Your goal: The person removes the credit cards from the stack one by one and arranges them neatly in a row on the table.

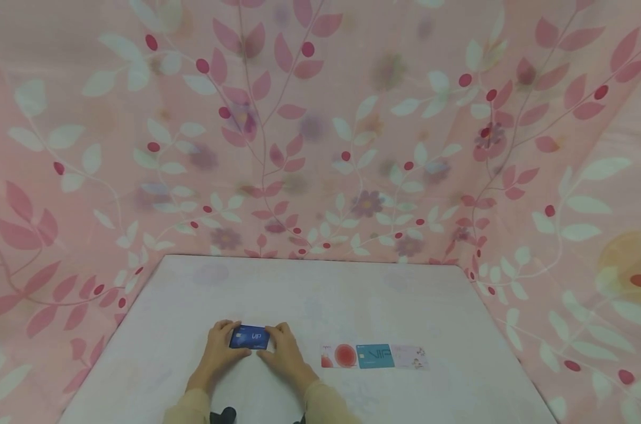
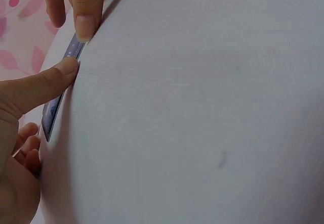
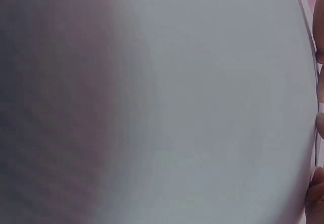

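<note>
A dark blue card (image 1: 250,337) with a gold chip and "VIP" lettering lies between my two hands, left of centre on the white surface. My left hand (image 1: 218,350) pinches its left side, fingers at the upper left corner and thumb along the lower edge. On the opposite side my right hand (image 1: 287,353) pinches it, fingers at the upper right corner and thumb below. Seen nearly edge-on in the left wrist view, the blue card (image 2: 52,110) has a thumb (image 2: 65,66) against its near edge. In the right wrist view only fingertips (image 3: 320,125) show at the right border.
To the right, three cards lie in a row: a white card with red circles (image 1: 345,355), a teal VIP card (image 1: 375,356) and a pale pink patterned card (image 1: 409,357). A pink leaf-print cloth (image 1: 320,147) walls the white table (image 1: 310,282) at the back and sides.
</note>
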The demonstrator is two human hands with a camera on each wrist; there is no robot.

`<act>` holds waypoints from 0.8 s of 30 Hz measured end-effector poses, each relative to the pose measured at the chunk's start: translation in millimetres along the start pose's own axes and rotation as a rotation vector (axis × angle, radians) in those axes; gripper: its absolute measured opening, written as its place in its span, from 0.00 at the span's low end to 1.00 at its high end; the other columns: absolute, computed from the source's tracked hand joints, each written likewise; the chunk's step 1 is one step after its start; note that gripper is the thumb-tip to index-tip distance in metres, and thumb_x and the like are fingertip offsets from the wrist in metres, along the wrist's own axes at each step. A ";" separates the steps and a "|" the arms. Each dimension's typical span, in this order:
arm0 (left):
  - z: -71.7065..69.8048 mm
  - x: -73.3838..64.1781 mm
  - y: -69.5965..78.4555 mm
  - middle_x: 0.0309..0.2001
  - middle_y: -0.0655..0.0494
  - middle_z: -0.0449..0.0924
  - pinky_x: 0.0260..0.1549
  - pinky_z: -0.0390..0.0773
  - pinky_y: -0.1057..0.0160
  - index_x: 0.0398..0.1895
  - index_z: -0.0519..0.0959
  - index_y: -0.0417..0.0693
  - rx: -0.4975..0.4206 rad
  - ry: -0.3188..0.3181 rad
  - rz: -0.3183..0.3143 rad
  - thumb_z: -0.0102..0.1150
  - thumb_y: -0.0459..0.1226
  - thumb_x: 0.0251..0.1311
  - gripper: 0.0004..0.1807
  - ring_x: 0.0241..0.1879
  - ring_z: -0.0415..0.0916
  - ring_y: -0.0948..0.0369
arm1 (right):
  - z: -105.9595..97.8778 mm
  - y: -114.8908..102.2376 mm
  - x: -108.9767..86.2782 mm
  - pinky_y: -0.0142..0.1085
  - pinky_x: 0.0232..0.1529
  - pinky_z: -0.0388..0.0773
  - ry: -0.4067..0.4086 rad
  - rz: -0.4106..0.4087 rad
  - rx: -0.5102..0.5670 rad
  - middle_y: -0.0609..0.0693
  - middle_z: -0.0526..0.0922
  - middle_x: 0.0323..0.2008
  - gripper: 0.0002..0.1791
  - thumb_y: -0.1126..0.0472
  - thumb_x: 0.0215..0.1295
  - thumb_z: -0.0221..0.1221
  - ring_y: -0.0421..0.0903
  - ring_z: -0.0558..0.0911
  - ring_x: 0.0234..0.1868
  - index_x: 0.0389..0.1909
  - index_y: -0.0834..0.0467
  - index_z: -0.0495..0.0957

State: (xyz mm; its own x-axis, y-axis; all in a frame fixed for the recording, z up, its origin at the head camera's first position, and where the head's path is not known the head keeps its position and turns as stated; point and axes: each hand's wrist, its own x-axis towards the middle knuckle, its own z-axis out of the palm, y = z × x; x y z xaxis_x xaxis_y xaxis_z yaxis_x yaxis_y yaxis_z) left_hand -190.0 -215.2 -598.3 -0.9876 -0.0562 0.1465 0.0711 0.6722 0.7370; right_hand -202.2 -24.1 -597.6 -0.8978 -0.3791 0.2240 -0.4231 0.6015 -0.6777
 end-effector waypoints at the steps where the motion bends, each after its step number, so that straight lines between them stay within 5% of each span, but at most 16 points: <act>1: -0.8 1.8 0.9 0.54 0.32 0.65 0.56 0.62 0.37 0.55 0.73 0.31 0.006 -0.011 -0.003 0.78 0.39 0.32 0.41 0.55 0.61 0.37 | -1.0 -0.1 2.2 0.27 0.38 0.71 -0.012 0.014 -0.018 0.46 0.67 0.40 0.30 0.53 0.53 0.68 0.34 0.67 0.35 0.56 0.60 0.74; 14: -9.2 14.7 8.0 0.47 0.34 0.66 0.52 0.66 0.39 0.49 0.76 0.30 0.050 -0.086 -0.012 0.77 0.34 0.31 0.36 0.49 0.64 0.40 | -8.2 -4.8 25.9 0.33 0.44 0.76 -0.187 0.083 -0.200 0.48 0.71 0.40 0.31 0.47 0.47 0.70 0.40 0.74 0.37 0.51 0.57 0.76; 24: -7.6 14.1 3.5 0.48 0.33 0.66 0.51 0.69 0.41 0.50 0.75 0.28 0.023 -0.077 -0.028 0.77 0.34 0.32 0.36 0.48 0.66 0.41 | -12.0 -10.1 31.8 0.37 0.44 0.76 -0.217 0.180 -0.130 0.49 0.69 0.39 0.31 0.50 0.44 0.73 0.44 0.75 0.38 0.47 0.57 0.72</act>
State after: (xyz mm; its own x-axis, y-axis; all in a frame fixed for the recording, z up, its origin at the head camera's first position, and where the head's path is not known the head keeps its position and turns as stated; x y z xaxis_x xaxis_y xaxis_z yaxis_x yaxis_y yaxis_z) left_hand -202.6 -219.3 -588.6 -0.9971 -0.0187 0.0742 0.0410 0.6883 0.7242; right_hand -228.0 -33.8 -575.2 -0.9187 -0.3911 -0.0560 -0.2841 0.7525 -0.5941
